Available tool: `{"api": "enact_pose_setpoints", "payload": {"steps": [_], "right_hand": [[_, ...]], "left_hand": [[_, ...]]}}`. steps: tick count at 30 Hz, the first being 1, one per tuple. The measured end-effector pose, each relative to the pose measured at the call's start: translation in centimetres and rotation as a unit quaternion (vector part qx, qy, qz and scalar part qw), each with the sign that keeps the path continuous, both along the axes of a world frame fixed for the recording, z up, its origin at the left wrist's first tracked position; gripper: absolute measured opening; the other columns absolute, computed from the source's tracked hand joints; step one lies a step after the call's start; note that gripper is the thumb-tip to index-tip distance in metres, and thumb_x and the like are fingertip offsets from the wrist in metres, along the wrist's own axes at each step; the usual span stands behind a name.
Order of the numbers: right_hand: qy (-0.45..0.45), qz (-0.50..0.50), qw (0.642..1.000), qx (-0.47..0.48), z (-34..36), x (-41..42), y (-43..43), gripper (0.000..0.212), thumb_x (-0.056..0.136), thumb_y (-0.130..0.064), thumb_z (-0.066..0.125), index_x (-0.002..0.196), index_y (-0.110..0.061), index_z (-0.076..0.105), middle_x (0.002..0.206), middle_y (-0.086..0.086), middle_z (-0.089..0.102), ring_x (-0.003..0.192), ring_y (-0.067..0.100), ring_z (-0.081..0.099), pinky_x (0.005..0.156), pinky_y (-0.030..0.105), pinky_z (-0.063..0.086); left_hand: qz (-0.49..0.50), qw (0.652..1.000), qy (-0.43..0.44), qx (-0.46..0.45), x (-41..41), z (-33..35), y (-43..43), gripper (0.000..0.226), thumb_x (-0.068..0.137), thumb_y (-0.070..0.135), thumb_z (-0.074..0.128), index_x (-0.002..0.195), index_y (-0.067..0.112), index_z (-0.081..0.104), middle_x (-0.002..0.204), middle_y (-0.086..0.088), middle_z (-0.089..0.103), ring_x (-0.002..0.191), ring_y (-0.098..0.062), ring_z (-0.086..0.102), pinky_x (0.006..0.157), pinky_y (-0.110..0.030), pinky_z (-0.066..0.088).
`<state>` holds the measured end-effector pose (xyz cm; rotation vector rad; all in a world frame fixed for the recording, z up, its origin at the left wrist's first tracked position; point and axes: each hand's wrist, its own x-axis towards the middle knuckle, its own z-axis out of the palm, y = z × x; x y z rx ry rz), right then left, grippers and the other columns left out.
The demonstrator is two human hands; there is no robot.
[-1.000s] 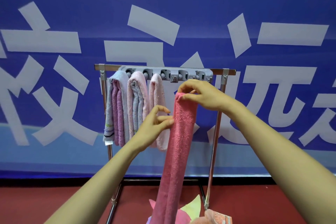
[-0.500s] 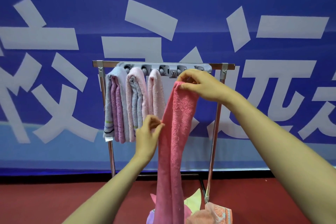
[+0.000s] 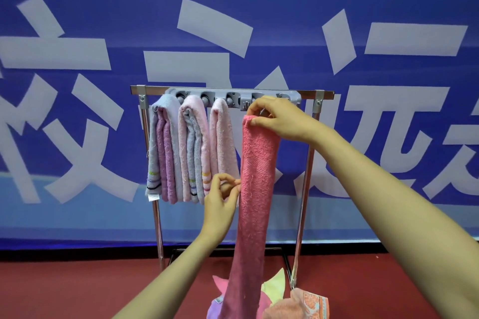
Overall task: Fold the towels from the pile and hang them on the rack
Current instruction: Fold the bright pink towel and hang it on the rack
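Pink towel (image 3: 256,176) hangs from right hand (image 3: 280,122); left hand (image 3: 220,197) pinches its edge.

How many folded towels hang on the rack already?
3, side by side on the rack from left: lilac towel, pink towel, pale pink towel. Folds may hide more.

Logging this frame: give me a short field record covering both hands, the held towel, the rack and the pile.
right hand: grips the top end of the coral towel, just below the grey hook strip
left hand: pinches the coral towel's left edge, partway down
coral towel: folded narrow, hanging straight down, not yet hung
rack: three folded towels hang on its left part
pile: more towels at the bottom edge of view, partly cut off
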<state>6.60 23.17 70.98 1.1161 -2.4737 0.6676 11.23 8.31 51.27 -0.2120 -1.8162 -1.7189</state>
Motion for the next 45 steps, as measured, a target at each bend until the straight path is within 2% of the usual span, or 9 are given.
{"api": "enact_pose_setpoints", "payload": {"steps": [5, 12, 17, 22, 30, 33, 37, 40, 45], "right_hand": [[0.003, -0.001, 1.000, 0.000, 0.1, 0.0, 0.1, 0.016, 0.093, -0.026, 0.059, 0.106, -0.017, 0.064, 0.108, 0.000, 0.058, 0.098, 0.014, 0.055, 0.087, 0.026, 0.045], [0.005, 0.000, 1.000, 0.000, 0.2, 0.0, 0.3, 0.017, 0.093, -0.026, 0.060, 0.106, -0.017, 0.065, 0.108, -0.001, 0.059, 0.097, 0.014, 0.056, 0.087, 0.026, 0.046], [0.004, 0.010, 1.000, 0.001, 0.1, 0.0, 0.5, 0.018, 0.093, -0.026, 0.060, 0.107, -0.015, 0.065, 0.107, -0.001, 0.058, 0.097, 0.015, 0.057, 0.087, 0.026, 0.046], [0.017, 0.009, 1.000, 0.004, 0.4, -0.1, 0.5, 0.017, 0.093, -0.025, 0.060, 0.106, -0.015, 0.065, 0.109, 0.002, 0.059, 0.098, 0.015, 0.056, 0.087, 0.025, 0.046], [0.038, 0.006, 0.999, 0.012, 0.9, 0.0, 0.7, 0.017, 0.094, -0.025, 0.059, 0.107, -0.016, 0.064, 0.107, -0.002, 0.058, 0.095, 0.011, 0.053, 0.075, 0.009, 0.039], [0.043, 0.007, 0.999, 0.017, 0.8, 0.1, 0.7, 0.017, 0.094, -0.025, 0.059, 0.108, -0.016, 0.064, 0.104, -0.005, 0.056, 0.094, 0.008, 0.051, 0.074, 0.007, 0.039], [0.053, 0.000, 0.998, 0.016, 0.9, 0.1, 0.6, 0.017, 0.094, -0.024, 0.058, 0.107, -0.014, 0.064, 0.104, -0.004, 0.056, 0.092, 0.007, 0.050, 0.075, 0.011, 0.040], [0.067, -0.032, 0.997, 0.012, 1.2, -0.4, 1.0, 0.019, 0.095, -0.024, 0.058, 0.108, -0.012, 0.064, 0.107, 0.001, 0.057, 0.094, 0.009, 0.050, 0.079, 0.017, 0.038], [0.027, -0.141, 0.989, 0.037, -1.1, -3.2, 1.9, 0.022, 0.095, -0.031, 0.056, 0.107, -0.014, 0.063, 0.114, 0.004, 0.057, 0.105, 0.021, 0.053, 0.093, 0.045, 0.045]], "left_hand": [[0.008, 1.000, -0.005, -0.003, -0.4, 0.0, -0.9, 0.022, 0.090, -0.001, 0.059, 0.091, 0.017, 0.046, 0.087, 0.009, 0.073, 0.096, -0.009, 0.067, 0.089, -0.024, 0.048], [-0.025, 0.999, -0.002, -0.026, -0.1, 0.1, -0.6, 0.023, 0.089, -0.001, 0.061, 0.095, 0.017, 0.047, 0.091, -0.001, 0.074, 0.096, -0.010, 0.068, 0.084, -0.017, 0.049], [-0.024, 0.999, -0.004, -0.025, 0.6, -0.8, -0.6, 0.022, 0.091, 0.019, 0.061, 0.105, 0.024, 0.045, 0.083, 0.005, 0.073, 0.079, -0.006, 0.063, 0.079, -0.021, 0.045], [-0.024, 0.990, -0.060, -0.127, 0.8, -1.7, -1.1, 0.059, 0.076, 0.024, 0.079, 0.119, 0.026, 0.039, 0.087, 0.018, 0.071, 0.088, 0.002, 0.066, 0.081, -0.011, 0.046], [-0.065, 0.976, -0.165, -0.128, -1.5, -4.0, -1.9, 0.036, 0.090, 0.014, 0.064, 0.114, 0.029, 0.040, 0.091, 0.000, 0.074, 0.092, -0.015, 0.068, 0.091, -0.032, 0.049], [-0.066, 0.971, -0.179, -0.142, -2.1, -4.5, -1.2, 0.038, 0.095, 0.012, 0.056, 0.125, 0.023, 0.036, 0.093, 0.006, 0.072, 0.093, -0.010, 0.066, 0.087, -0.023, 0.045], [-0.095, 0.966, -0.184, -0.154, -1.9, -5.0, 0.1, 0.038, 0.096, 0.011, 0.053, 0.126, 0.026, 0.034, 0.098, 0.005, 0.071, 0.093, -0.002, 0.065, 0.077, -0.005, 0.043], [-0.100, 0.963, -0.213, -0.129, -2.0, -5.7, -0.1, 0.032, 0.096, 0.013, 0.053, 0.123, 0.020, 0.038, 0.090, 0.005, 0.070, 0.088, -0.008, 0.064, 0.080, -0.012, 0.045], [-0.079, 0.945, -0.318, -0.009, -2.1, -5.9, -1.9, 0.032, 0.092, 0.014, 0.062, 0.115, 0.009, 0.040, 0.085, -0.007, 0.060, 0.078, -0.015, 0.051, 0.069, -0.023, 0.040]]}}
